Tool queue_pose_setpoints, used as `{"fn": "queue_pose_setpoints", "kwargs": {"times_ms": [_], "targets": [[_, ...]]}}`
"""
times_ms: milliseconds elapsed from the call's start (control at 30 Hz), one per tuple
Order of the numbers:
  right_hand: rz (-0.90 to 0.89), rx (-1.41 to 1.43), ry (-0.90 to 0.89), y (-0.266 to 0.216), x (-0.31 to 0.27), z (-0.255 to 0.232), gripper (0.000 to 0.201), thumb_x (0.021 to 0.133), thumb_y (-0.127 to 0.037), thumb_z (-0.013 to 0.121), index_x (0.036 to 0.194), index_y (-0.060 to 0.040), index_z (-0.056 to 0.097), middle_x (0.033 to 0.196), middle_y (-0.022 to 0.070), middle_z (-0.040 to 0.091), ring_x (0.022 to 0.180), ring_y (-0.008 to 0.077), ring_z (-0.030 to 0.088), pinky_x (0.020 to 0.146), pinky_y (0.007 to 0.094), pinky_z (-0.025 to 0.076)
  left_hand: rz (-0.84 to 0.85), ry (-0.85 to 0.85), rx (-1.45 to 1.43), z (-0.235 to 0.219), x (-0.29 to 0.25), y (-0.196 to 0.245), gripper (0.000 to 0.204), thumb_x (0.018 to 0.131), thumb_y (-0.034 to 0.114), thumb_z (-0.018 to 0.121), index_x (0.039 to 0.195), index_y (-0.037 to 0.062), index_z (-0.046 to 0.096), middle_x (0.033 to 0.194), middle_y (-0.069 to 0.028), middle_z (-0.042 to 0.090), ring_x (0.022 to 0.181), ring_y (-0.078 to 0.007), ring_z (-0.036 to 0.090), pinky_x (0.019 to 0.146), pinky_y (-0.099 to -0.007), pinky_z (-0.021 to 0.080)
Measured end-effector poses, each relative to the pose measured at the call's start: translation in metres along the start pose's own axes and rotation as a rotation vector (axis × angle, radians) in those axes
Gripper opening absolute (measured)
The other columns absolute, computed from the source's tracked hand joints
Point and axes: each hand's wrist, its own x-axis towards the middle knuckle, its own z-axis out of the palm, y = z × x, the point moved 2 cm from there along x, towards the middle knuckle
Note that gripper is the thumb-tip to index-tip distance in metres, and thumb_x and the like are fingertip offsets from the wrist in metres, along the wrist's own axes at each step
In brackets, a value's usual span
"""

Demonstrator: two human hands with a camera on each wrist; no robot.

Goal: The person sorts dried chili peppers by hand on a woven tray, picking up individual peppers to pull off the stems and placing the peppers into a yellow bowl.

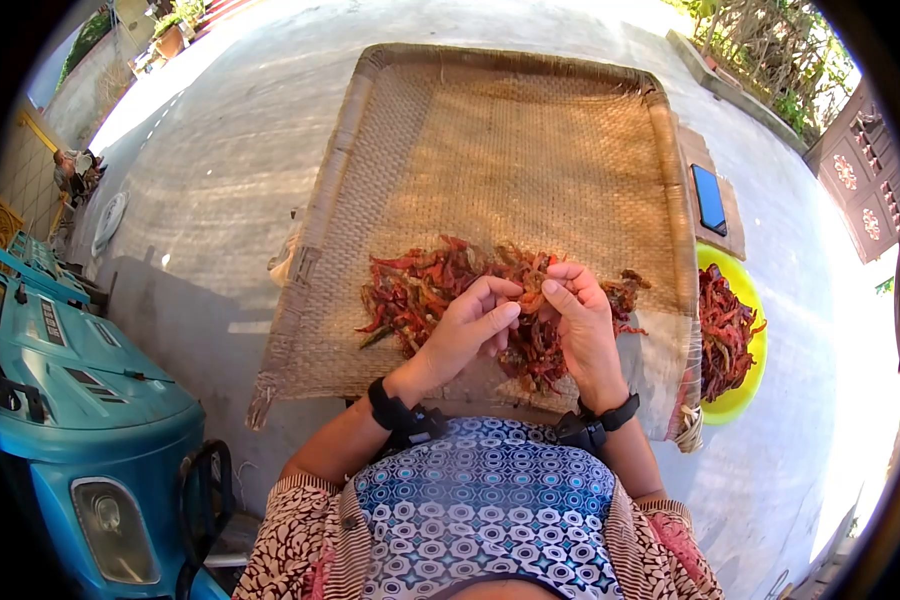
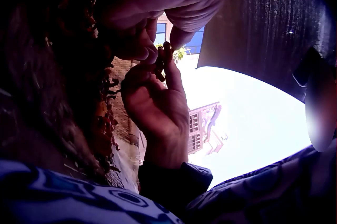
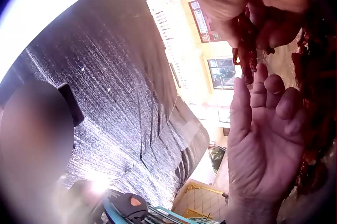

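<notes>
My right hand pinches dried red chili peppers between thumb and fingers, above the front of a woven mat. Facing it from the left is my left hand, its thumb and forefinger apart and their tips close to the chilies' lower end in the right wrist view. Below both hands a heap of dried red chilies spreads over the woven mat, partly hidden by them. In the left wrist view the held piece appears dark and shriveled between the two hands.
Right of the mat stands a yellow-green basin filled with chilies. A phone lies on a board beside the mat's right edge. A teal vehicle is close on the left. Farther back at left, a person sits.
</notes>
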Motion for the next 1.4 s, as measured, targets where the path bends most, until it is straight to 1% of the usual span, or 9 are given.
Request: {"fn": "queue_pose_setpoints", "kwargs": {"times_ms": [133, 267, 433, 633, 733, 833, 967, 1167, 1400], "targets": [[-0.048, -0.021, -0.040, 0.006, -0.001, 0.001, 0.025, 0.090, -0.009, 0.067, 0.114, -0.0063, 0.058, 0.100, -0.0004, 0.060, 0.089, 0.0059, 0.055, 0.075, 0.0215, 0.046, -0.007, -0.015, -0.008, -0.002, 0.002, -0.005, 0.027, 0.102, 0.028, 0.051, 0.118, 0.0074, 0.050, 0.089, -0.0019, 0.059, 0.070, -0.0071, 0.055, 0.058, -0.0210, 0.045], [-0.048, -0.026, -0.045, 0.007, -0.003, 0.005, 0.028, 0.089, -0.006, 0.067, 0.115, -0.0060, 0.057, 0.101, -0.0001, 0.060, 0.091, 0.0065, 0.055, 0.077, 0.0218, 0.047, -0.022, -0.008, 0.038, -0.002, 0.002, -0.007, 0.021, 0.101, 0.027, 0.052, 0.111, 0.0082, 0.052, 0.086, -0.0004, 0.059, 0.067, -0.0065, 0.056, 0.056, -0.0199, 0.045], [-0.036, -0.030, -0.036, 0.008, -0.004, 0.000, 0.028, 0.089, -0.005, 0.067, 0.115, -0.0062, 0.057, 0.100, -0.0002, 0.061, 0.089, 0.0062, 0.056, 0.074, 0.0215, 0.047, -0.025, 0.041, 0.057, -0.004, 0.003, -0.010, 0.015, 0.101, 0.025, 0.053, 0.101, 0.0105, 0.053, 0.078, 0.0019, 0.058, 0.061, -0.0051, 0.054, 0.053, -0.0188, 0.042], [-0.031, 0.013, -0.030, 0.008, -0.004, -0.002, 0.029, 0.088, -0.003, 0.067, 0.115, -0.0057, 0.057, 0.099, -0.0003, 0.062, 0.086, 0.0058, 0.057, 0.071, 0.0216, 0.048, -0.001, 0.049, -0.022, -0.005, 0.003, -0.012, 0.014, 0.102, 0.025, 0.051, 0.098, 0.0113, 0.052, 0.071, 0.0013, 0.056, 0.058, -0.0052, 0.051, 0.051, -0.0188, 0.039], [-0.048, 0.006, -0.028, 0.007, -0.007, -0.002, 0.029, 0.088, -0.001, 0.067, 0.115, -0.0054, 0.057, 0.099, 0.0000, 0.062, 0.087, 0.0057, 0.057, 0.072, 0.0209, 0.047, -0.004, 0.019, 0.003, -0.007, 0.004, -0.013, 0.015, 0.102, 0.025, 0.052, 0.100, 0.0098, 0.051, 0.084, -0.0005, 0.057, 0.063, -0.0070, 0.054, 0.052, -0.0211, 0.044], [-0.114, -0.088, -0.009, 0.001, -0.012, 0.001, 0.029, 0.087, 0.000, 0.066, 0.114, -0.0052, 0.057, 0.100, 0.0002, 0.062, 0.089, 0.0057, 0.057, 0.075, 0.0200, 0.047, -0.080, 0.019, -0.008, -0.004, 0.002, -0.012, 0.016, 0.102, 0.026, 0.052, 0.100, 0.0095, 0.051, 0.082, -0.0007, 0.057, 0.062, -0.0067, 0.054, 0.051, -0.0208, 0.044], [-0.147, -0.172, -0.021, -0.008, -0.017, -0.003, 0.030, 0.087, 0.001, 0.067, 0.114, -0.0048, 0.056, 0.101, 0.0011, 0.062, 0.093, 0.0063, 0.057, 0.080, 0.0200, 0.046, -0.079, 0.004, 0.047, -0.002, 0.002, -0.009, 0.018, 0.102, 0.027, 0.051, 0.099, 0.0093, 0.050, 0.080, -0.0009, 0.058, 0.061, -0.0063, 0.054, 0.051, -0.0207, 0.044], [-0.099, -0.215, -0.132, -0.012, -0.023, -0.008, 0.030, 0.087, -0.001, 0.068, 0.115, -0.0042, 0.056, 0.103, 0.0021, 0.063, 0.092, 0.0069, 0.057, 0.081, 0.0211, 0.047, -0.023, 0.050, 0.067, 0.001, 0.001, -0.008, 0.019, 0.103, 0.027, 0.049, 0.099, 0.0091, 0.050, 0.078, -0.0004, 0.056, 0.060, -0.0061, 0.052, 0.052, -0.0202, 0.042], [0.020, -0.372, -0.146, -0.014, -0.027, -0.018, 0.025, 0.088, -0.003, 0.067, 0.112, -0.0037, 0.059, 0.097, 0.0002, 0.063, 0.087, 0.0065, 0.058, 0.076, 0.0212, 0.048, 0.020, 0.024, 0.034, -0.001, -0.001, -0.005, 0.018, 0.103, 0.027, 0.048, 0.098, 0.0094, 0.050, 0.076, 0.0010, 0.055, 0.058, -0.0047, 0.049, 0.050, -0.0192, 0.040]]}}
